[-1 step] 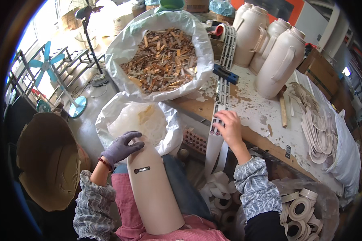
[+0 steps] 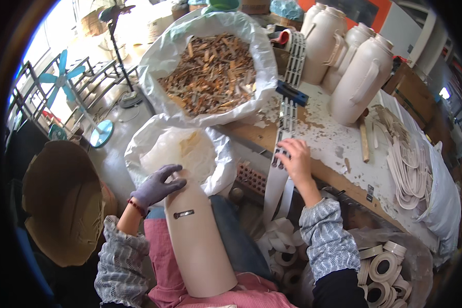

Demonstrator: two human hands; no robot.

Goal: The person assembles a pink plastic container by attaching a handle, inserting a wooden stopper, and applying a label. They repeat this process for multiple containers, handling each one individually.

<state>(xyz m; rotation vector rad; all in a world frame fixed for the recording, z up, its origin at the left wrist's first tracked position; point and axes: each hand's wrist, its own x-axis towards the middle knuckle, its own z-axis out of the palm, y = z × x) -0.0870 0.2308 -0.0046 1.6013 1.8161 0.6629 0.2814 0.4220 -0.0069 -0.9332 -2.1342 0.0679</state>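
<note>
A beige thermos jug body (image 2: pixel 200 251) leans across my lap, its narrow end away from me. A small dark label (image 2: pixel 184 213) with a round end sits on its upper side. My left hand (image 2: pixel 159 187), in a grey-purple glove, is curled over the narrow end, thumb and fingers gripping it. My right hand (image 2: pixel 296 163) is bare and pinches at a long strip of labels (image 2: pixel 287 120) hanging over the table edge. The strip runs beneath a dark blue block (image 2: pixel 292 94), and its pale lower end hangs toward the floor. The fingertips partly hide what they pinch.
Beige jugs (image 2: pixel 362 79) with handles stand on the worn table (image 2: pixel 339 154), near a wooden-handled tool (image 2: pixel 364 138) and a bundle of beige strips (image 2: pixel 408 174). A white sack (image 2: pixel 264 97) of brown scraps stands ahead. Left are a cardboard box (image 2: pixel 61 205) and fan (image 2: pixel 61 80); tape rolls (image 2: pixel 382 267) lie lower right.
The whole view has shifted slightly. Both hands keep almost the same places on the jug body and the label strip.
</note>
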